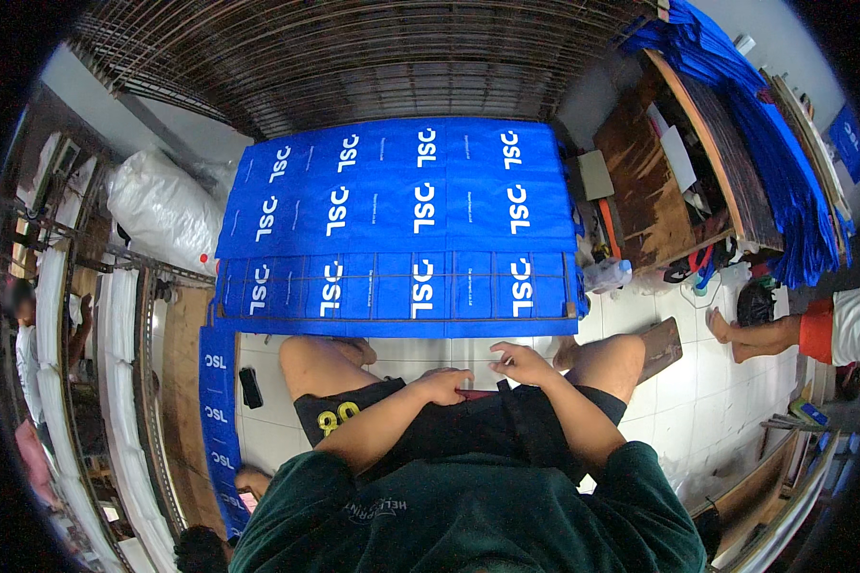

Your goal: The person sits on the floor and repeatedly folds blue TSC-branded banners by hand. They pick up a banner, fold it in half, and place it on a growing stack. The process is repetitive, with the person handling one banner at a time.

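Centrally, the left hand rests knuckles-up on the lap with fingers curled together, touching a small dark red item whose kind cannot be told; whether it is gripped cannot be told. The right hand hovers just beside it, fingers loosely spread and holding nothing. Beyond the knees, rows of blue printed bags lie flat on a wire rack, with a black phone on the tiled floor to the left.
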`<action>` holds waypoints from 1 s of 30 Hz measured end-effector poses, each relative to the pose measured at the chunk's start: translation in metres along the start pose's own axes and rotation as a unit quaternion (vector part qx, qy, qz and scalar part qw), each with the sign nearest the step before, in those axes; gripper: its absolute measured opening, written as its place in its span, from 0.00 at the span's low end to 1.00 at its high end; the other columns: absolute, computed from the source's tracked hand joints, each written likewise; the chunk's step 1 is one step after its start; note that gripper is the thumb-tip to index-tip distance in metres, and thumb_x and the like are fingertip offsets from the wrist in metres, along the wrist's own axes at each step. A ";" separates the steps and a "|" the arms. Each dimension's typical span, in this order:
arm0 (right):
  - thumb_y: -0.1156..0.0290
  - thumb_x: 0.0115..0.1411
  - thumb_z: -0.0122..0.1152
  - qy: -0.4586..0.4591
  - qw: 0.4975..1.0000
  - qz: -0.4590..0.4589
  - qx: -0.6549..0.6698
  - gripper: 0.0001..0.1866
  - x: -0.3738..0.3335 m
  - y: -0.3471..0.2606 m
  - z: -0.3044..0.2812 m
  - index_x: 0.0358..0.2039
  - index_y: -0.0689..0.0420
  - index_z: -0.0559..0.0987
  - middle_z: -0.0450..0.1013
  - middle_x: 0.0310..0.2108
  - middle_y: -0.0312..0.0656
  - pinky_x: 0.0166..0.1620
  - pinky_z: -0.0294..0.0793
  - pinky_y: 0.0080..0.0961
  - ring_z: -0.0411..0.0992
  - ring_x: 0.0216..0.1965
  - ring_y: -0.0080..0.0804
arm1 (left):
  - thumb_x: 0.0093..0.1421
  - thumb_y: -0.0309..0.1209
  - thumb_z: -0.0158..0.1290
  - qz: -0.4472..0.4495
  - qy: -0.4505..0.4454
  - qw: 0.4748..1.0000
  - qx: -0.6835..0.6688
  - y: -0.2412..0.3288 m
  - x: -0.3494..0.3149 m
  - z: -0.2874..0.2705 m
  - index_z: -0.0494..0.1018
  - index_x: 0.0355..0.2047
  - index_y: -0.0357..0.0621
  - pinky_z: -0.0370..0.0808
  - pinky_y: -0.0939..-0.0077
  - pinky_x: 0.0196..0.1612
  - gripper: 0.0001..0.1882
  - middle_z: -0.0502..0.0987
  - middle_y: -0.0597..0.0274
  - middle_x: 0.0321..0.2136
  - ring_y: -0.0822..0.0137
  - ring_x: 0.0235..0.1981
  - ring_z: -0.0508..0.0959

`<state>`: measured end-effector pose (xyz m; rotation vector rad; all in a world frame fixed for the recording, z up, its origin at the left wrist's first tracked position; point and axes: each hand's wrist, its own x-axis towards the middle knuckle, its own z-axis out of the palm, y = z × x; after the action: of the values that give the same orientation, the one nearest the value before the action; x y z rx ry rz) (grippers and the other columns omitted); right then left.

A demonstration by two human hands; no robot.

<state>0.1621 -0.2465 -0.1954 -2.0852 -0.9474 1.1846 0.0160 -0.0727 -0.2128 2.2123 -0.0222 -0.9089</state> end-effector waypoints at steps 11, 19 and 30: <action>0.53 0.49 0.59 0.010 0.992 0.126 -0.021 0.28 0.017 0.062 0.004 0.48 0.54 0.70 0.73 0.35 0.51 0.42 0.70 0.32 0.72 0.38 0.40 | 0.45 0.42 0.56 0.013 0.028 0.999 0.013 -0.003 0.006 0.001 0.60 0.52 0.48 0.71 0.63 0.38 0.33 0.74 0.55 0.35 0.56 0.39 0.74; 0.51 0.49 0.57 0.015 0.990 0.142 -0.017 0.28 0.017 0.066 -0.001 0.48 0.53 0.70 0.71 0.41 0.53 0.46 0.69 0.34 0.71 0.42 0.44 | 0.42 0.31 0.55 -0.003 0.002 1.000 -0.013 0.004 0.004 -0.005 0.62 0.50 0.52 0.68 0.63 0.44 0.31 0.72 0.57 0.37 0.57 0.45 0.70; 0.54 0.51 0.59 0.044 0.992 0.121 -0.005 0.27 0.028 0.086 0.006 0.48 0.56 0.70 0.72 0.30 0.48 0.30 0.70 0.28 0.70 0.27 0.32 | 0.45 0.34 0.55 -0.005 -0.002 1.000 -0.008 -0.003 0.007 0.005 0.59 0.53 0.52 0.70 0.62 0.40 0.32 0.74 0.55 0.35 0.55 0.39 0.74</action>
<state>0.1927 -0.2749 -0.2764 -2.2888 -0.6752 1.1948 0.0170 -0.0754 -0.2218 2.1983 -0.0059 -0.9171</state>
